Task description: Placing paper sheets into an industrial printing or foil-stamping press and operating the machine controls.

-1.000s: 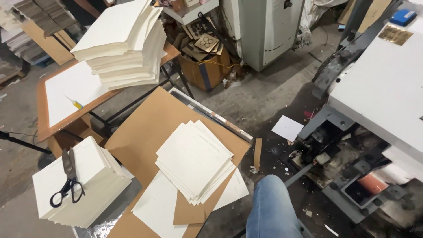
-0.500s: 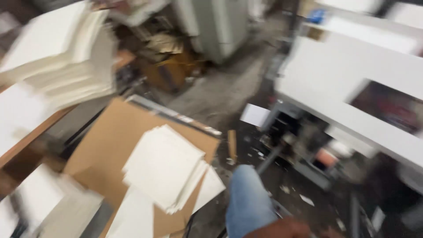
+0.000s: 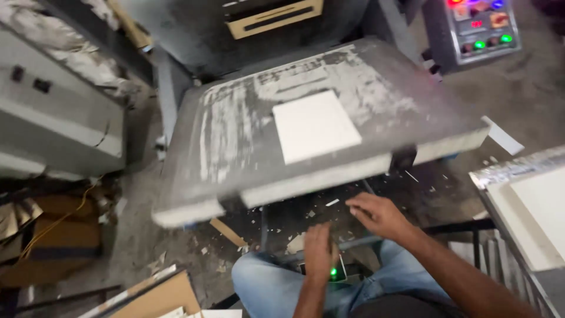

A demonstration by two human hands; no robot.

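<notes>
A white sheet (image 3: pixel 315 126) lies flat on the worn grey machine table (image 3: pixel 235 147) in front of me. Both hands are below the table's front edge, over my lap in blue jeans. My left hand (image 3: pixel 318 253) is flat, fingers together, pressing down on a small dark box with a green light (image 3: pixel 333 272) between my knees. My right hand (image 3: pixel 379 215) hovers a little higher and to the right, fingers spread, holding nothing.
A control panel (image 3: pixel 479 26) with coloured lit buttons stands at the back right. A foil-edged tray (image 3: pixel 506 168) with white sheets is at the right. Cardboard (image 3: pixel 159 294) lies at the lower left, and a grey machine housing (image 3: pixel 53 118) stands at the left. Paper scraps litter the floor.
My view has swung right, away from the cardboard and paper stacks to the machine table. Both hands have come into view over my lap.
</notes>
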